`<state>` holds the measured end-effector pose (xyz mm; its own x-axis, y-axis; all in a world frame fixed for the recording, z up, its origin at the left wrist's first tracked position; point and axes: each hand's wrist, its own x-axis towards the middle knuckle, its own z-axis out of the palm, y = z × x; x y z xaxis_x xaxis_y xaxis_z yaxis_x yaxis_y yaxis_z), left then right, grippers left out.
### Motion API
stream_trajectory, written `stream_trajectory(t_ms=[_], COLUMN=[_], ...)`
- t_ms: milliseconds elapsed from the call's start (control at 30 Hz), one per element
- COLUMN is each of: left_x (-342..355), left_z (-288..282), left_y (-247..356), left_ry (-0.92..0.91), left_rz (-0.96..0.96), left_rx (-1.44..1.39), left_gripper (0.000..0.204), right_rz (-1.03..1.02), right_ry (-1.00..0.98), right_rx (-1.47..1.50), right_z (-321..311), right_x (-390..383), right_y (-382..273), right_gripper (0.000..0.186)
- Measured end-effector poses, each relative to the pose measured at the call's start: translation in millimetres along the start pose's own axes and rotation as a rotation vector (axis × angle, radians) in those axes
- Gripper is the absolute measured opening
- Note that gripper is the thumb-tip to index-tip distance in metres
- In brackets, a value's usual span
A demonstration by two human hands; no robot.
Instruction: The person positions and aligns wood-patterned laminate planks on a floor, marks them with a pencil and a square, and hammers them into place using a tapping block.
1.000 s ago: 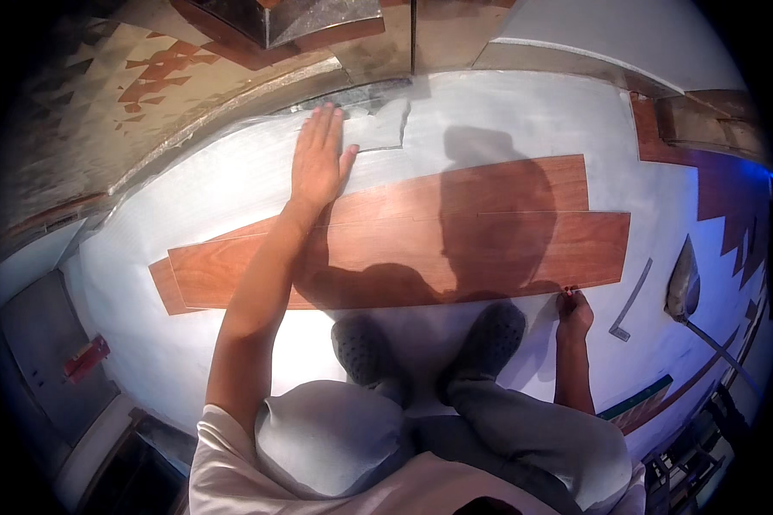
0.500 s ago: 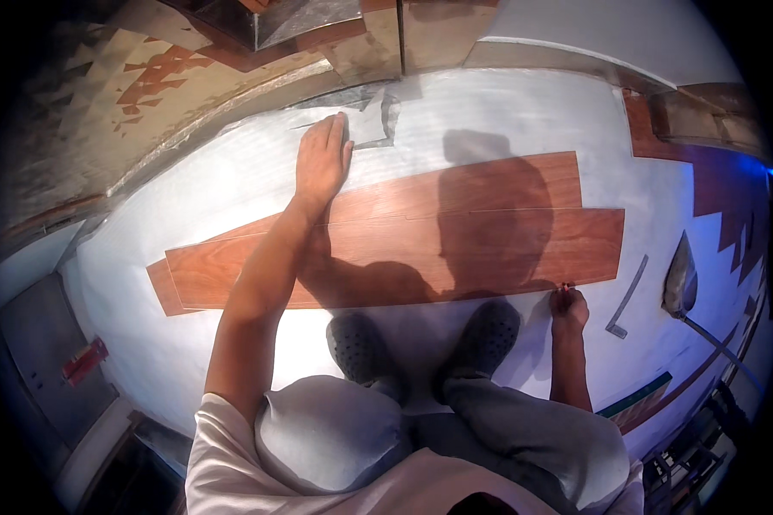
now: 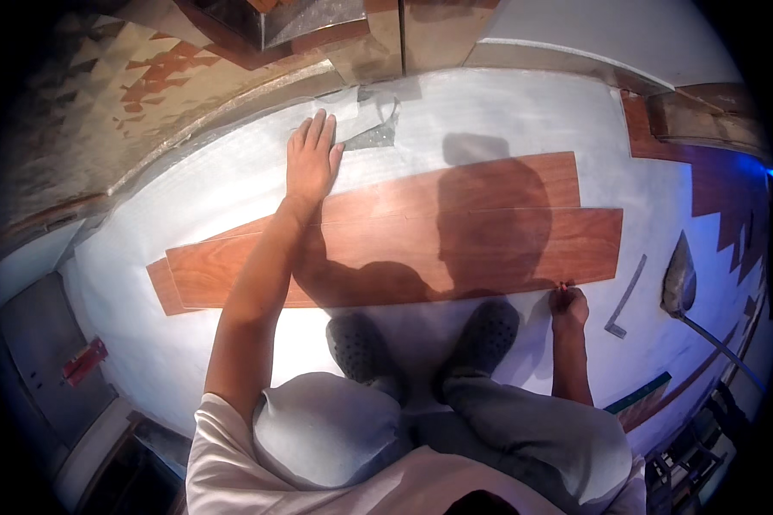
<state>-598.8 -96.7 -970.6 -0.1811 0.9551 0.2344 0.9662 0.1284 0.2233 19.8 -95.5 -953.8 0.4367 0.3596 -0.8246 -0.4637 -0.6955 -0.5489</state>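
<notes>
My left hand [image 3: 315,159] reaches forward, its fingers stretched out on the white floor just beyond the planks. Its fingertips are beside some loose pale sheet pieces [image 3: 371,112] and a grey patch. In my right hand [image 3: 569,307] is a small red tool, mostly hidden by the closed fingers, at the near right edge of the front plank. That reddish-brown wood-look plank [image 3: 386,257] overlaps another wood-look plank [image 3: 524,182] behind it. My head and arm cast a dark shadow across both.
An L-shaped metal square [image 3: 631,292] lies right of my right hand. Beyond it is a grey trowel-like blade [image 3: 680,279] on a long handle. Zigzag-edged brown planks [image 3: 721,184] cover the far right floor. A red object [image 3: 85,360] lies far left. My dark clogs [image 3: 481,343] stand near the planks.
My left hand has shifted slightly left and nearer, its fingers spreading. The loose pale sheet beside it has changed shape and shifted, showing more grey patch. My right hand has barely moved.
</notes>
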Motion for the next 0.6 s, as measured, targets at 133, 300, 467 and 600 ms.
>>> stream_trajectory(t_ms=[133,300,467,600], left_x=[12.5,16.2,8.6,-43.6], left_z=[3.3,1.5,-36.9,-84.0], left_y=[3.5,2.5,2.8,21.6], left_ry=[-0.013,-0.058,-0.107,-0.105], left_rz=[0.029,0.037,0.023,-0.050], left_rx=[-0.025,-0.100,-0.268,-0.352], left_gripper=[0.059,0.056,0.045,0.041], right_rz=[-0.020,0.087,-0.046,-0.152], right_ry=[-0.085,-0.050,-0.249,-0.352], right_rx=[0.015,0.251,0.254,0.320], right_z=[-4.1,12.7,21.0,20.3], right_x=[14.0,10.6,-20.5,-26.3], right_y=[-1.8,-13.4,-16.6,-20.3], right_gripper=[0.006,0.014,0.029,0.030])
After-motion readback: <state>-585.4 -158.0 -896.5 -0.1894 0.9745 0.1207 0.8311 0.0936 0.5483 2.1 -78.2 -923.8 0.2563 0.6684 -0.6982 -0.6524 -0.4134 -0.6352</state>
